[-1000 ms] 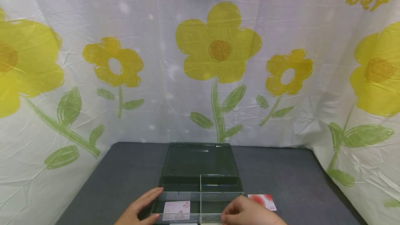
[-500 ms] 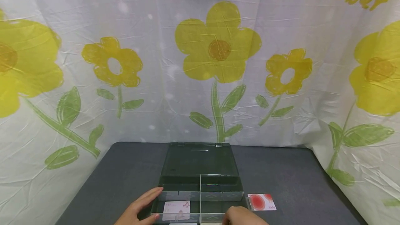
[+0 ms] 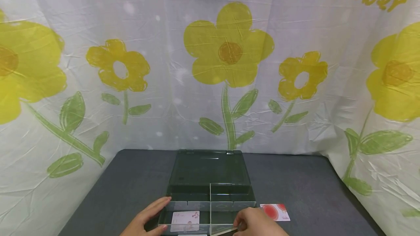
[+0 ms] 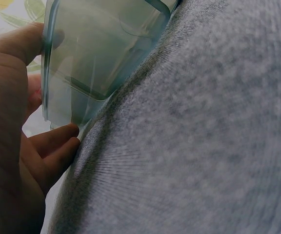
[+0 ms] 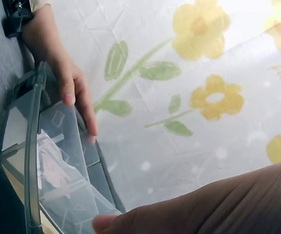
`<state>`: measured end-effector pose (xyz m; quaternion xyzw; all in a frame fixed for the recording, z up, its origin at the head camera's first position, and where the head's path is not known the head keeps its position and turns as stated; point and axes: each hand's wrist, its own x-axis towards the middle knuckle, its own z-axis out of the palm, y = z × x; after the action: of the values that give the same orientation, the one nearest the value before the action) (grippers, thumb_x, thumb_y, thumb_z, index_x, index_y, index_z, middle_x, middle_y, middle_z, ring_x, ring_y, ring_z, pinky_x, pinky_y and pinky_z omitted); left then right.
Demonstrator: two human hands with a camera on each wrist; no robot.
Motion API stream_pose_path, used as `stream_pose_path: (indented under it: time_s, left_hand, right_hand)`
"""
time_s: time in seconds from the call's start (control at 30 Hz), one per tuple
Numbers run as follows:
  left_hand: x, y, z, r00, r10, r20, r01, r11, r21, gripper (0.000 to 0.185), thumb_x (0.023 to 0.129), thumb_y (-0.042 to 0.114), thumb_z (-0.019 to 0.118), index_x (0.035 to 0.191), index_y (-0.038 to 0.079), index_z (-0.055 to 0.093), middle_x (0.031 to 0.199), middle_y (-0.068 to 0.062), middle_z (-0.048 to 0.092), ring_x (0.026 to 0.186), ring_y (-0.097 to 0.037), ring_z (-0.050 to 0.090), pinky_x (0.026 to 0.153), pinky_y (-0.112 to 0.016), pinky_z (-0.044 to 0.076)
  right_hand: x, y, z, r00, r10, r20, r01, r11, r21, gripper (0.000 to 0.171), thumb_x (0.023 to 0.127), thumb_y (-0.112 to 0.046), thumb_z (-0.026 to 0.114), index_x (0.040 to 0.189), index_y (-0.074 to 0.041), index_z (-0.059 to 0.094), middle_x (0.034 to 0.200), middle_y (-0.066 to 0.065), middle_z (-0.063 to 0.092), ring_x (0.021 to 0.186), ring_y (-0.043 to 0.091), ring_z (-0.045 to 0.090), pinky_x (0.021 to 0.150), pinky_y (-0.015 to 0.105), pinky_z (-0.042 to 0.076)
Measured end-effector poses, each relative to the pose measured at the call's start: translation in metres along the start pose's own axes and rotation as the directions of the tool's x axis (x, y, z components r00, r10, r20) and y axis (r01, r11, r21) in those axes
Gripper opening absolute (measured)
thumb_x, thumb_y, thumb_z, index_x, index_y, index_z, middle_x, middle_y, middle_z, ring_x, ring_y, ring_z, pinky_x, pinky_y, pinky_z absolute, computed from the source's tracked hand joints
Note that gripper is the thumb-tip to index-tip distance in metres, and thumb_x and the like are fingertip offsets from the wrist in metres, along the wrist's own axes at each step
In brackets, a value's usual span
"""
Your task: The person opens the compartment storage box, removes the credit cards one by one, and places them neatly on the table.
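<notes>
A dark green, see-through compartment box [image 3: 210, 168] stands with its lid open. My left hand [image 3: 149, 217] grips its left side, with the index finger along the edge and the thumb at a clear divider; in the left wrist view, fingers [image 4: 62, 141] lie at the clear wall. My right hand [image 3: 257, 223] pinches a thin, pale-edged card [image 3: 226, 232], tilted in the front right compartment; its face is hidden. A white VIP card [image 3: 185, 221] lies in the left compartment behind. The right wrist view shows my right thumb [image 5: 105, 223] by the clear dividers [image 5: 77, 161].
A red and white card [image 3: 275, 212] lies on the dark grey tabletop [image 3: 295, 177], just right of the box. Behind the table hangs a white cloth [image 3: 174, 119] printed with yellow flowers. Grey knit clothing [image 4: 189, 136] fills much of the left wrist view.
My right hand dipped lower into the front right compartment, then rose slightly. The pale card's edge, nearly level before, now slants up toward the fingers. My left hand stays put.
</notes>
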<state>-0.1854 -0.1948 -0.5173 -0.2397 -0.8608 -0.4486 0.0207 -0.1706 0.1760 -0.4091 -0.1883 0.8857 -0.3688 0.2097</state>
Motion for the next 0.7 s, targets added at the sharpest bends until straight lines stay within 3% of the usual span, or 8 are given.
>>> stream_pose_path:
  time_s: [0.23,0.5,0.7]
  left_hand:
    - [0.0,0.001,0.0,1.0,-0.017,0.011,0.018,1.0,-0.022,0.062,0.089,0.027,0.067,0.144,0.013,0.041,0.144,-0.003,0.041,0.128,-0.004,0.038,0.093,-0.031,0.044]
    - [0.001,-0.004,0.0,0.999,0.038,0.0,-0.038,0.999,-0.026,0.061,0.089,0.024,0.067,0.144,0.012,0.041,0.144,-0.003,0.041,0.128,-0.003,0.037,0.093,-0.031,0.044]
    - [0.0,-0.002,0.0,1.0,0.002,0.006,-0.002,1.0,-0.017,0.061,0.089,0.026,0.066,0.144,0.013,0.041,0.144,-0.002,0.041,0.128,-0.004,0.038,0.094,-0.032,0.044]
  right_hand:
    - [0.002,-0.002,0.0,1.0,-0.01,0.017,0.009,0.999,0.053,0.01,0.079,-0.002,0.069,0.088,-0.006,0.069,0.069,-0.004,0.061,0.063,0.013,0.053,0.06,0.029,0.045]
    - [0.007,-0.006,0.008,0.999,-0.022,0.038,0.015,0.983,0.182,0.011,0.081,-0.002,0.069,0.091,-0.007,0.069,0.07,-0.001,0.06,0.062,0.014,0.053,0.059,0.027,0.046]
    - [0.011,-0.006,0.011,0.999,-0.014,0.047,0.001,0.964,0.265,0.014,0.081,0.0,0.069,0.094,-0.006,0.068,0.071,0.002,0.06,0.061,0.016,0.053,0.06,0.027,0.048]
